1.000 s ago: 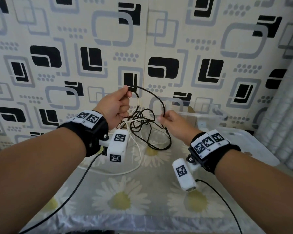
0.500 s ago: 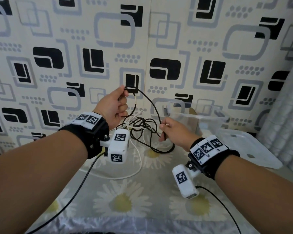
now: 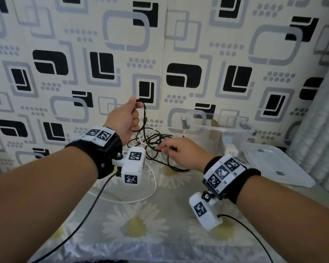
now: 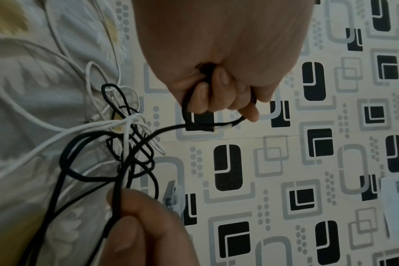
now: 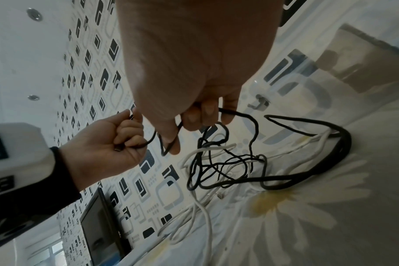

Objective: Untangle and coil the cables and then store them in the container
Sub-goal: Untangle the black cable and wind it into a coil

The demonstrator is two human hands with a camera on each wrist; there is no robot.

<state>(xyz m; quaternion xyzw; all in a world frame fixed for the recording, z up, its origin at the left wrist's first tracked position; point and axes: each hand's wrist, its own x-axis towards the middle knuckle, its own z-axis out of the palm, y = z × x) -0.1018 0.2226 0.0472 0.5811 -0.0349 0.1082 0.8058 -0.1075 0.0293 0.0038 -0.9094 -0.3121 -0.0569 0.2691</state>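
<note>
A tangle of black cable (image 3: pixel 152 143) and white cable (image 3: pixel 154 183) lies on the daisy-print tablecloth near the wall. My left hand (image 3: pixel 128 118) is raised and grips a small loop of the black cable (image 4: pixel 194 115), with its plug end tucked in the palm (image 5: pixel 118 149). My right hand (image 3: pixel 176 150) is lower, just right of the tangle, and pinches a strand of the same black cable (image 5: pixel 171 140) between thumb and fingers. The white cable (image 4: pixel 116 124) threads through the black knot. The clear container (image 3: pixel 218 130) stands behind my right hand.
The container's white lid (image 3: pixel 273 166) lies flat at the right. A white charger block (image 3: pixel 231 150) sits by the container. The patterned wall is close behind. A curtain (image 3: pixel 319 130) hangs at the right. Wrist-camera leads trail over the tablecloth (image 3: pixel 137 224) toward me.
My right hand dropped from chest height down and left to the tangle, sliding along the black cable. The wide black arch between my hands collapsed. My left hand stayed raised.
</note>
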